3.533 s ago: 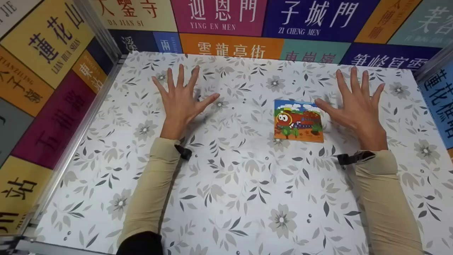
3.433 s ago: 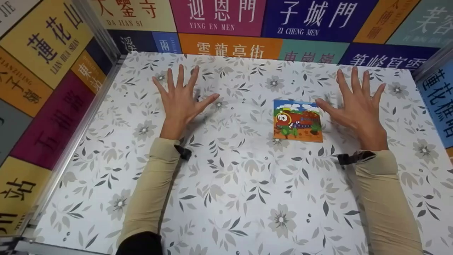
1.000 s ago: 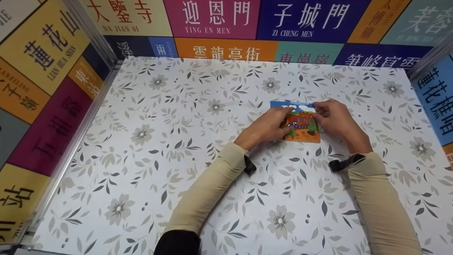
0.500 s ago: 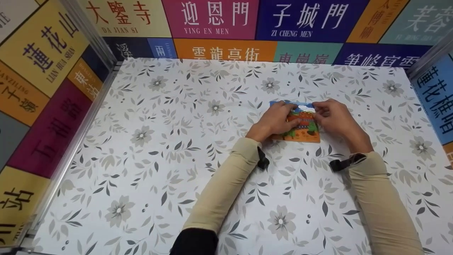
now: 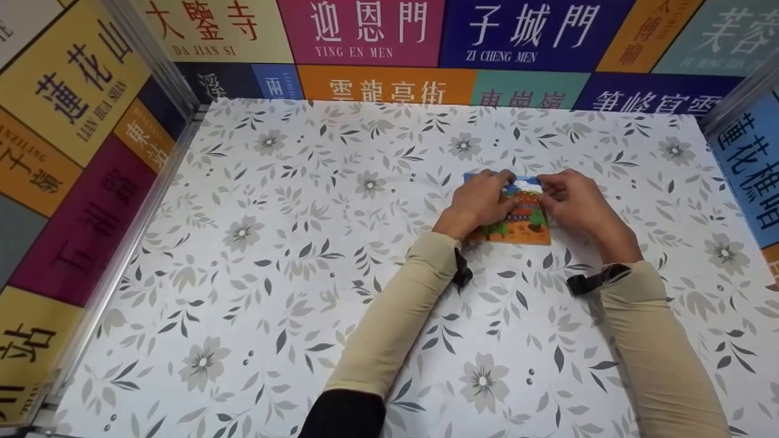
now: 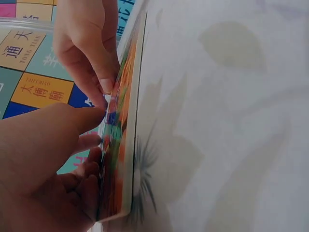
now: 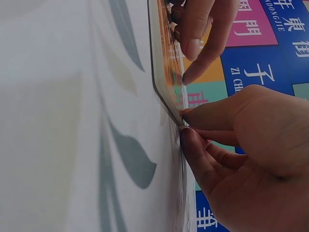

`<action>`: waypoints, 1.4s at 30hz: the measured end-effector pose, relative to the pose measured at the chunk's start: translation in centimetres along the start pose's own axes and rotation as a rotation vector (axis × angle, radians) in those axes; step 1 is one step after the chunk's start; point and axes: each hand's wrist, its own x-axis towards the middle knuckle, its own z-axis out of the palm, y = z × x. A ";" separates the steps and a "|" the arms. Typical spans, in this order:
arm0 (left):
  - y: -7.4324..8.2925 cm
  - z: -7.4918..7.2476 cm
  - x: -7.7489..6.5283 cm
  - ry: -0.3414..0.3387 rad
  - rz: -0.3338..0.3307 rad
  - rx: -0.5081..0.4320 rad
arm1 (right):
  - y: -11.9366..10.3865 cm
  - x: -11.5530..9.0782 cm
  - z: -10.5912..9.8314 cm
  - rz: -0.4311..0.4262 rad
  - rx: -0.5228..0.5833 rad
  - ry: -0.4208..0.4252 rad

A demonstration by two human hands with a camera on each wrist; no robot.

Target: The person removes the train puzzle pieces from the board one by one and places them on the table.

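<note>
A thin square picture board [image 5: 526, 234] with a cartoon train scene lies on the patterned table. My left hand [image 5: 481, 201] rests over its left part and hides the train's face. The left fingers are bent, with thumb and forefinger spread apart over the picture; in the left wrist view the left hand [image 6: 48, 150] shows nothing pinched between them. At the board's far right corner my right hand [image 5: 575, 201] pinches the edge. The right wrist view shows the right hand [image 7: 246, 150] with thumb and forefinger meeting at the board's corner [image 7: 164, 92].
White cloth with grey flowers and leaves covers the table [image 5: 274, 304]. Colourful panels with Chinese lettering [image 5: 371, 30] stand along the back, and similar ones [image 5: 79, 152] line the left side. Metal rails [image 5: 103, 304] run along the table's left edge.
Both hands, earlier spread flat and apart on the table, came to the board. Over the last second my left hand slid a little right across the picture. The right hand stayed at the corner.
</note>
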 end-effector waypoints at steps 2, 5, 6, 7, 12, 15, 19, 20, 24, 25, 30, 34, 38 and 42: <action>0.2 0.0 0.1 0.007 -0.010 0.019 | 0.0 0.0 0.0 -0.008 -0.001 0.005; 0.4 0.1 0.3 0.010 -0.027 0.050 | 0.1 0.1 0.1 -0.015 -0.001 0.005; 0.4 0.1 0.4 0.011 -0.032 0.058 | 0.1 0.1 0.1 -0.015 0.001 0.004; 0.4 0.1 0.4 0.011 -0.039 0.066 | 0.1 0.1 0.1 -0.016 0.001 0.003; 0.8 0.1 0.6 0.016 -0.058 0.089 | 0.1 0.0 0.1 -0.015 -0.003 0.004; 1.1 0.0 0.6 0.012 -0.061 0.098 | 0.2 -0.1 0.1 -0.013 -0.007 0.009; 1.5 -0.4 1.0 -0.016 -0.059 0.072 | 0.2 -0.2 0.0 -0.013 -0.005 0.008; 1.5 -0.6 1.1 -0.023 -0.054 0.060 | 0.2 -0.2 0.0 -0.013 -0.004 0.006; 1.0 -0.9 1.5 -0.049 -0.028 -0.029 | 0.1 -0.1 0.1 -0.014 0.005 -0.004; 0.8 -1.0 1.5 -0.058 -0.021 -0.048 | 0.1 -0.1 0.2 -0.010 0.008 -0.008; -0.1 -1.2 2.0 -0.111 -0.018 -0.112 | 0.2 -0.2 0.3 0.015 0.027 -0.015; -0.5 -1.3 2.3 -0.112 -0.021 -0.127 | 0.2 -0.2 0.1 0.023 0.052 -0.016; -0.6 -1.3 2.5 -0.117 -0.033 -0.143 | 0.2 -0.3 0.0 0.038 0.075 -0.022; -0.3 -1.4 3.0 -0.122 -0.034 -0.181 | 0.5 -0.4 -0.3 0.028 0.080 0.001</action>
